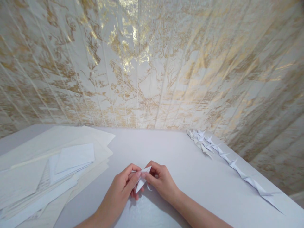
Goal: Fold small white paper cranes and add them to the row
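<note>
Near the front middle of the white table (156,148), a small folded white paper figure (140,185) with pointed ends is held up between both hands. My left hand (124,183) pinches it from the left, thumb on top and fingers curled beneath. From the right, my right hand (162,180) grips the same piece with thumb and forefinger near an upper point. Part of the paper is hidden behind the fingers. Along the table's right edge stand several folded white paper cranes (223,155), set in rows.
Stacked loose sheets of paper (95,136) cover the table's left side, with smaller cut or folded white pieces (76,156) on top. Behind the table's back edge rises a wall or curtain (147,79) with a gold pattern.
</note>
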The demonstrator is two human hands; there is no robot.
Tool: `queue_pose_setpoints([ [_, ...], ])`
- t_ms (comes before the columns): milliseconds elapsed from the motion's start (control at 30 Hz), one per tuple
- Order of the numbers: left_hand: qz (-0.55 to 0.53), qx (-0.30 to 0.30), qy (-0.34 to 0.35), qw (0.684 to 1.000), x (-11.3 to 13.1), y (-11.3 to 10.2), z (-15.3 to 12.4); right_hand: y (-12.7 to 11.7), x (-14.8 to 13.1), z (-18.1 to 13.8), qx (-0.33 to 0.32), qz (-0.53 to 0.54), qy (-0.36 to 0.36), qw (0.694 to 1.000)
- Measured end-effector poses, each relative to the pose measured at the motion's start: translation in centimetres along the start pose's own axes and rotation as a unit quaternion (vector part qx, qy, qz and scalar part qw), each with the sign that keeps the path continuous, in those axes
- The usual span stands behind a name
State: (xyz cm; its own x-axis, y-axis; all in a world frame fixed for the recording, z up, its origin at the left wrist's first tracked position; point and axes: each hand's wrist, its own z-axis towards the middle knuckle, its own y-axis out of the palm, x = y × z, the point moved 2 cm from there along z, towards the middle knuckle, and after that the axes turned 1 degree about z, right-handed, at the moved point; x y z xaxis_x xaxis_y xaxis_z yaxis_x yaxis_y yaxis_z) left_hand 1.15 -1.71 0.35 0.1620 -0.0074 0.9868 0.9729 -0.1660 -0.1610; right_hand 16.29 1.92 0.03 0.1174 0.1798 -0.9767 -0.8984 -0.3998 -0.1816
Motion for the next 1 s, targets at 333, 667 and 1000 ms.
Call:
queue_pose_setpoints([
  [333,0.036,-0.025,0.004,0.999,0.19,0.03,-0.18,-0.17,-0.16,-0.16,0.005,-0.052,-0.003,0.999],
  [667,0.043,-0.028,0.005,0.999,0.41,0.26,-0.66,-0.03,-0.19,-0.43,-0.055,-0.02,0.002,0.998],
  [1000,0.04,-0.055,-0.004,0.998,0.81,0.23,-0.47,-0.16,-0.31,-0.24,-0.038,-0.043,-0.003,0.998],
])
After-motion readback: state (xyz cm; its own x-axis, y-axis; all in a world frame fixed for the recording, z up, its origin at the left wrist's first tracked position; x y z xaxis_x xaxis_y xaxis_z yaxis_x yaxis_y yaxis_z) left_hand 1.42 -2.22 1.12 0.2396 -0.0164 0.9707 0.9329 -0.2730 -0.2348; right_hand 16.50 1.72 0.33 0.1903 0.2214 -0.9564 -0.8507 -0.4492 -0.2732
